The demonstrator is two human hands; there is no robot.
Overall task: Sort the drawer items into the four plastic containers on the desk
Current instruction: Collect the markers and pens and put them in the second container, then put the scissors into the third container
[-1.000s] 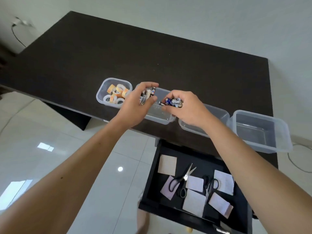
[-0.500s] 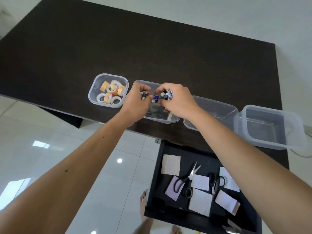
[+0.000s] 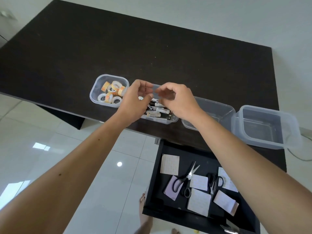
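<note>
Four clear plastic containers stand in a row along the desk's near edge. The leftmost container (image 3: 94,92) holds several tape rolls (image 3: 112,92). The second container (image 3: 173,119) holds several batteries (image 3: 157,109). My left hand (image 3: 135,102) and my right hand (image 3: 177,100) hover just above it, fingers apart and empty. The third container (image 3: 219,108) and the fourth container (image 3: 263,127) look empty. Below the desk the black drawer (image 3: 168,211) is pulled out, with two pairs of scissors (image 3: 184,181) (image 3: 214,182) and several paper pads (image 3: 169,164) inside.
The dark desk (image 3: 135,48) stretches far back behind the containers. A white tiled floor (image 3: 42,132) lies to the left, and bare feet (image 3: 145,215) show beside the drawer. A cable (image 3: 300,157) runs on the floor at the right.
Both hands held batteries over the second container; they have now let them go, and the batteries lie in the container. The hands have opened above it.
</note>
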